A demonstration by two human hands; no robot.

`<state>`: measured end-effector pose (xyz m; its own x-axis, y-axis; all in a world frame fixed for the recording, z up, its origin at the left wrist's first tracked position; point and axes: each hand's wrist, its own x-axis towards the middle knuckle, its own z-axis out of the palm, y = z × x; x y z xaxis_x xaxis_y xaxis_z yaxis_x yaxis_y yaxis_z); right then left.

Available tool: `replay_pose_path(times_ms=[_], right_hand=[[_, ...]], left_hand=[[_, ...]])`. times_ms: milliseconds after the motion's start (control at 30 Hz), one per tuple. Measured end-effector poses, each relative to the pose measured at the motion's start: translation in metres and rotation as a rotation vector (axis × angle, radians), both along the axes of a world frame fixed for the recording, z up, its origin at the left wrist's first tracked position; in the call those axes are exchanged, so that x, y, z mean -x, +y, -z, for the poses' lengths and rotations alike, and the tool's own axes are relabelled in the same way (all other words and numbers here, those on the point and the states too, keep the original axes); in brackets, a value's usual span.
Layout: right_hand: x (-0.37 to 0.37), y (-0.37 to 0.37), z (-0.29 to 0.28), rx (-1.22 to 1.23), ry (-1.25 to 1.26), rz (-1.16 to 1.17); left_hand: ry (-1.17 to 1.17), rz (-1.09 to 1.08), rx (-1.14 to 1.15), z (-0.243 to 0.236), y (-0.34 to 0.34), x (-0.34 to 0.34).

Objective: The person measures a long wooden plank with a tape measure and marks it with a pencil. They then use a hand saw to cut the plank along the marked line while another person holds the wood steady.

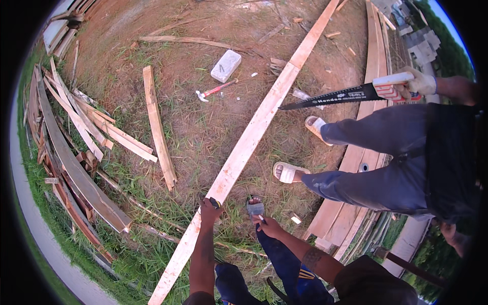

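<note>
A long pale plank (245, 138) runs diagonally across the ground. My left hand (210, 211) grips a small black-and-yellow tape measure (216, 203) on the plank's lower stretch. Right of it, above my leg, my right hand (270, 227) is closed on a slim pen-like item (262, 219). Across from me a co-worker (386, 132) in dark trousers and sandals holds a hand saw (325, 99) in a gloved hand (422, 79), its tip near the plank's edge.
Loose boards (86, 107) are piled at the left beside a paved path (35, 213). A short board (156, 122), a red-handled hammer (216, 91) and a white block (225, 65) lie on the dirt and grass. Stacked planks (330, 218) lie at the right, behind the co-worker.
</note>
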<state>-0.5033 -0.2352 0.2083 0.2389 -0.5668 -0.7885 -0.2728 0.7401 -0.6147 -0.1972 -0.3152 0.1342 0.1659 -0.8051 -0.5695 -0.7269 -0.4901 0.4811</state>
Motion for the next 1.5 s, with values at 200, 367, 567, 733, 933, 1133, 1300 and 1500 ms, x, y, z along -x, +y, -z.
replay_pose_path(times_ms=[200, 367, 567, 733, 933, 1133, 1300, 1500], right_hand=[[0.097, -0.086, -0.041, -0.240, 0.328, -0.113], [0.128, -0.045, -0.031, -0.291, 0.380, -0.209], [0.100, -0.048, -0.004, -0.117, 0.541, -0.405], [0.052, -0.144, 0.099, -0.095, 0.313, 0.345], [0.000, -0.292, 0.207, -0.123, 0.360, 0.732], [-0.014, -0.315, 0.239, -0.232, -0.127, 0.734], [-0.001, -0.326, 0.223, -0.277, -0.108, 0.691], [0.020, -0.336, 0.193, -0.275, -0.089, 0.649]], left_hand=[[-0.144, 0.090, 0.110, 0.026, -0.111, -0.010], [-0.127, 0.005, 0.298, 0.027, -0.161, -0.036], [0.071, -0.061, 0.254, 0.021, -0.119, -0.034], [-0.003, 0.001, -0.016, 0.060, -0.007, -0.051], [0.255, -0.139, -0.287, 0.122, 0.031, -0.088], [0.441, -0.199, -0.614, 0.143, 0.006, -0.098], [0.321, -0.292, -0.347, 0.135, 0.021, -0.081], [0.346, -0.303, -0.236, 0.091, 0.020, -0.065]])
